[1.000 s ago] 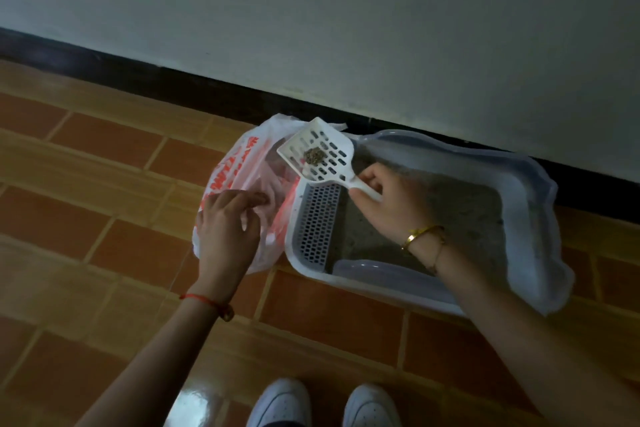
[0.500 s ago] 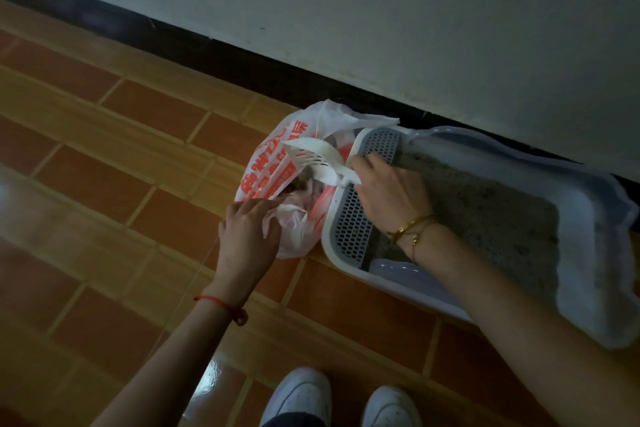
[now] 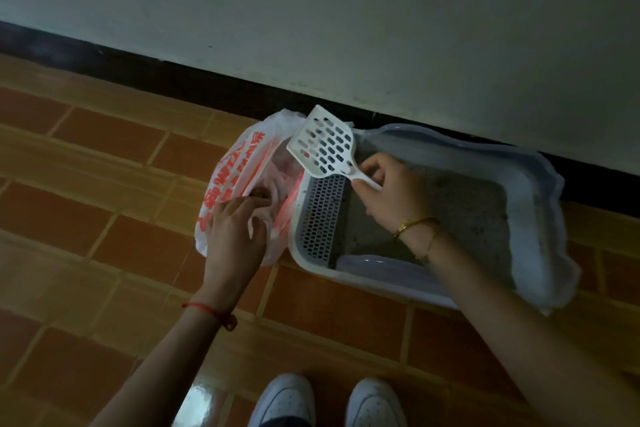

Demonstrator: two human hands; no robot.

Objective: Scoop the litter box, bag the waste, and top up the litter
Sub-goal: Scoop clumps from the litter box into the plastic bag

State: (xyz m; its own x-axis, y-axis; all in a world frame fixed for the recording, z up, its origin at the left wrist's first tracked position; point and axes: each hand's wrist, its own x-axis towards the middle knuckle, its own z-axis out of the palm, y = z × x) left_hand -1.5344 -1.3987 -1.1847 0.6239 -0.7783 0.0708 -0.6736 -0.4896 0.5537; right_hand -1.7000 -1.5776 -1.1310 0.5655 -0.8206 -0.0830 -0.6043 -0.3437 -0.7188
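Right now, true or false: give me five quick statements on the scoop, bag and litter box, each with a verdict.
1. The right hand holds the scoop by its handle. True.
2. The scoop carries a clump of waste. False: no clump shows on its slotted blade.
3. The left hand holds the plastic bag at its opening. True.
4. The plastic bag lies on the right of the litter box. False: it lies against the box's left end.
5. The litter box holds no litter. False: grey litter covers its floor.
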